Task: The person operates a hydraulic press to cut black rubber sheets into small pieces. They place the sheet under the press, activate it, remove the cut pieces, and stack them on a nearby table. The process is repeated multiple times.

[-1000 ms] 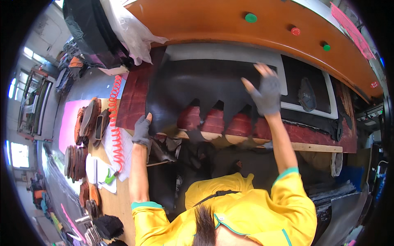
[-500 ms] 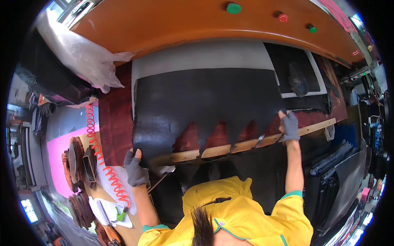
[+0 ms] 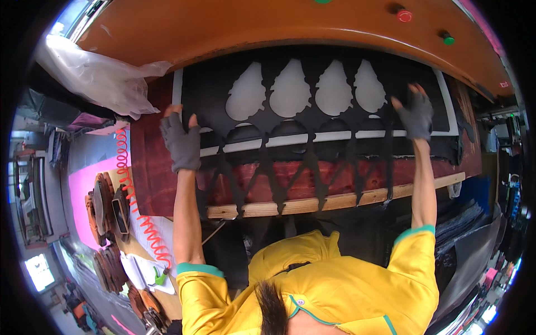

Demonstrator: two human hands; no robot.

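Observation:
A wide black sheet (image 3: 206, 89) lies over a white board (image 3: 444, 100). A row of several drop-shaped openings runs across it, showing the pale surface beneath. Narrow dark strips (image 3: 321, 190) trail from its near side over the wooden edge. My left hand (image 3: 181, 139), in a grey fingerless glove, is at the sheet's left edge with thumb and fingers apart. On the right, my right hand (image 3: 416, 114), gloved alike, is over the right part of the sheet, its fingers spread. Whether its fingertips touch the sheet is unclear.
An orange machine beam (image 3: 240, 28) with red (image 3: 404, 15) and green (image 3: 448, 38) buttons spans the far side. A wooden strip (image 3: 296, 205) edges the dark red surface (image 3: 153, 167). Clear plastic (image 3: 95, 72), a coiled red hose (image 3: 146, 223) and brown shaped pieces (image 3: 100, 209) are left.
Both hands have moved away from me, from the near edge toward the sheet's far part, and opened. Drop-shaped openings now show where the black sheet looked solid. The dark oval piece at right is out of sight.

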